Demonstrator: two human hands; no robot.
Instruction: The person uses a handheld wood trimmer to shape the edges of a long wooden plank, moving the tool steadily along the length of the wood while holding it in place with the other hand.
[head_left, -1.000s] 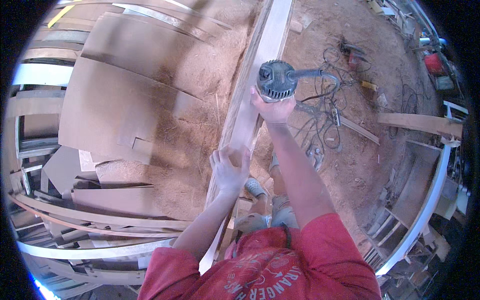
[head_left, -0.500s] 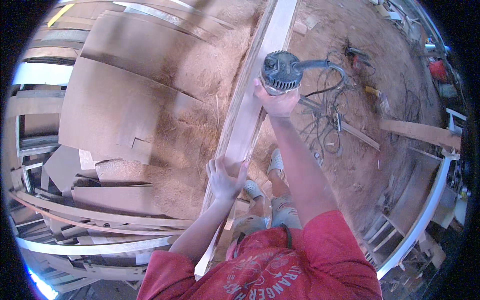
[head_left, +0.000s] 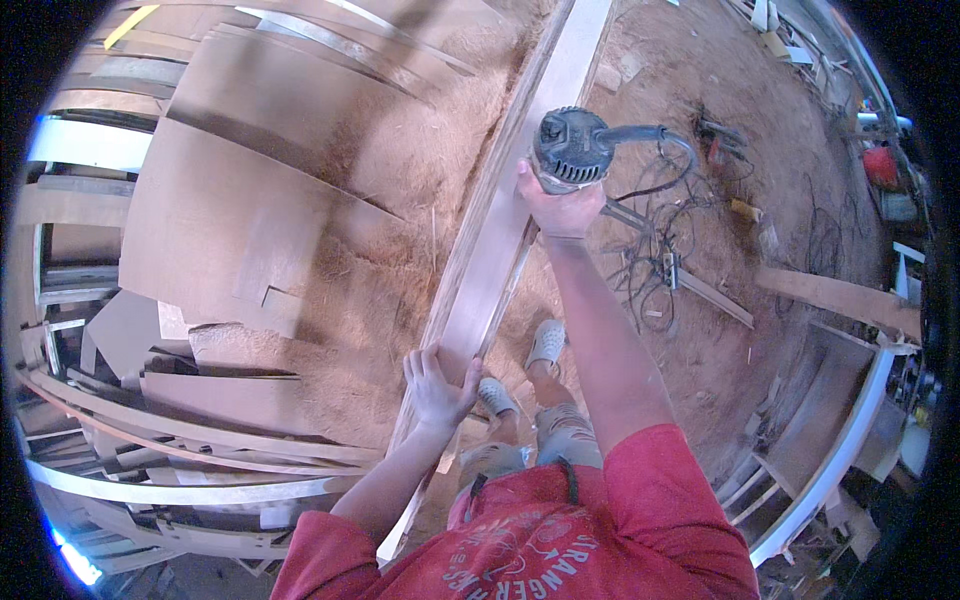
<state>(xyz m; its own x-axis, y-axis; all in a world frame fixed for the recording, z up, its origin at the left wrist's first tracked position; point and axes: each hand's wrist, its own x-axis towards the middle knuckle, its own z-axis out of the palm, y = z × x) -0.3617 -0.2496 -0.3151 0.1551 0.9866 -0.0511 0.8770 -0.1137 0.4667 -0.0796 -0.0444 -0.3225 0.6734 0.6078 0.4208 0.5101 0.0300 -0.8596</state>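
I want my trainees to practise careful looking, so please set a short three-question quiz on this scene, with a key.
1. True or false: the left hand is on the long board.

2. Multiple choice: what holds the power tool?
A) the left hand
B) the right hand
C) both hands together

3. Fill in the blank: the tool's thick cord leaves its housing toward the picture's ____ side.

Key: 1. True. 2. B. 3. Right.
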